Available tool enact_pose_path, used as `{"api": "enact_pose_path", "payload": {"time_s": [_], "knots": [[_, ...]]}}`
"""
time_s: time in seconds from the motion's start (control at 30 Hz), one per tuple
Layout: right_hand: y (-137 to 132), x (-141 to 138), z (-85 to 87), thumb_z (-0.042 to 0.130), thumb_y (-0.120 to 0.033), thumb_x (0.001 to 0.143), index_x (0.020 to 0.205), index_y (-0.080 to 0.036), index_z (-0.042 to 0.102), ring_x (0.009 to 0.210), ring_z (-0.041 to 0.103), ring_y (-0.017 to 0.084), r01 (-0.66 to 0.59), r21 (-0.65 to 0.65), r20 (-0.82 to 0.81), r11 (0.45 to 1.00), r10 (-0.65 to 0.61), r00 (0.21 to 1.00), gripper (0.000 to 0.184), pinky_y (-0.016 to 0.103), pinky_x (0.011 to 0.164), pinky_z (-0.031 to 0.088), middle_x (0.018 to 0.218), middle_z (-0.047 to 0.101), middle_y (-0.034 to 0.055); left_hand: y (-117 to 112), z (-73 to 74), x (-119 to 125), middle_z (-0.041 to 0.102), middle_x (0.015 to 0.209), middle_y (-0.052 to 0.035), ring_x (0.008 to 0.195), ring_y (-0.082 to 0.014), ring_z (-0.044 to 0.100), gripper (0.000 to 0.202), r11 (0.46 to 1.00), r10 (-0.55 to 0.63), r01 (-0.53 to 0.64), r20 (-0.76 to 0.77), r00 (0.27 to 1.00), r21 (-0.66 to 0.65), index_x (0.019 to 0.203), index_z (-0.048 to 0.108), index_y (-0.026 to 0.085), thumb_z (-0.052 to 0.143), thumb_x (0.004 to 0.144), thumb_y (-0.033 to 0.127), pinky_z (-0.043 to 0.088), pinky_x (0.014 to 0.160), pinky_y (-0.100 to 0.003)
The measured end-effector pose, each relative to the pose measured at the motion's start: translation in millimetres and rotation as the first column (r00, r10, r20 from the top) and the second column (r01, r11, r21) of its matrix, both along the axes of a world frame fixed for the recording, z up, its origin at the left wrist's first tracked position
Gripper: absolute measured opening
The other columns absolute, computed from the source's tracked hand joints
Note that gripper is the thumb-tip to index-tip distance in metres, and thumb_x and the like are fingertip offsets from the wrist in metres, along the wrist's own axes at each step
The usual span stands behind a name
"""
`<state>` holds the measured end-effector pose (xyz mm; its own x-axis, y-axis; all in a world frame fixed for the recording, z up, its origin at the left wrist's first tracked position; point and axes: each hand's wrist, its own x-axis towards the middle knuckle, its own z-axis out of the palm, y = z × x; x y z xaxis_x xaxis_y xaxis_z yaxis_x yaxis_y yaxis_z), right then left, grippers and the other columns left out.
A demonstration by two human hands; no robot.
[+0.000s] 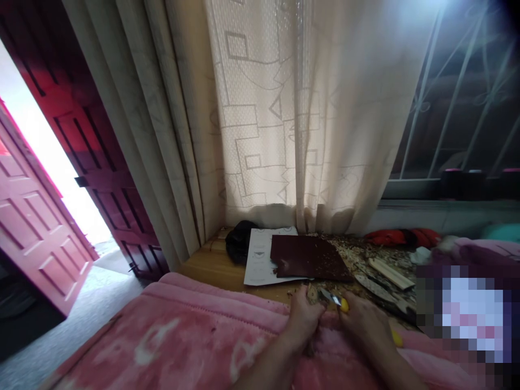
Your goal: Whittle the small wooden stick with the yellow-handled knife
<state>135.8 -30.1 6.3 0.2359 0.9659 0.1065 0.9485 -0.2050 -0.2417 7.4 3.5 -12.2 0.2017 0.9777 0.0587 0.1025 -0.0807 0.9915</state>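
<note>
My left hand (pixel 303 314) is closed around a small tan piece, seemingly carved wood (pixel 312 294), whose top shows above the fingers. Close by on the right, my right hand (pixel 363 320) grips a yellow-handled knife (pixel 344 305). Its shiny blade points left toward the small piece; whether the two touch, I cannot tell. Most of the handle is hidden in my fist, with a yellow end showing past the wrist side. Both hands are above the edge of a pink blanket (pixel 195 330), beside the wooden tabletop (pixel 211 266).
A dark brown board (pixel 309 257) lies over white printed paper (pixel 258 257), with a black bag (pixel 235 244) behind. Shavings (pixel 365 254) litter the surface around a pale wood strip (pixel 390 273) and a flat pointed piece (pixel 374 287). Red cloth (pixel 402 237) lies by the window; curtains (pixel 260 135) hang behind.
</note>
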Motion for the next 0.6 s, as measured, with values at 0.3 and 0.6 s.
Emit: {"api": "enact_pose_path", "payload": {"time_s": [0.3,0.6], "knots": [[3.9,1.4,-1.7,0.033,-0.031,0.071,0.073,-0.023,0.053,0.069,0.054,0.019,-0.007,0.037,-0.006,0.999,0.008,1.0,0.021,0.027,0.058,0.031,0.07,0.061,0.0039,1.1,-1.1,2.7,0.054,0.066,0.0015,0.06,-0.009,0.046,0.023,0.999,0.022,-0.023,-0.034,0.999,-0.033,0.077,0.052,0.014,0.052,0.054,0.012,0.034,0.052,-0.016],[4.7,-1.3,2.7,0.037,-0.037,0.07,0.073,-0.021,0.053,0.071,0.055,0.02,-0.064,-0.043,-0.011,0.997,0.063,0.998,0.023,0.027,0.059,0.033,0.071,0.061,0.0059,0.1,3.9,1.8,0.046,0.054,0.0044,0.05,-0.0066,0.041,0.016,0.99,0.001,-0.002,-0.009,1.0,-0.139,0.069,0.051,0.014,0.054,0.055,0.02,0.03,0.045,-0.016]]}}
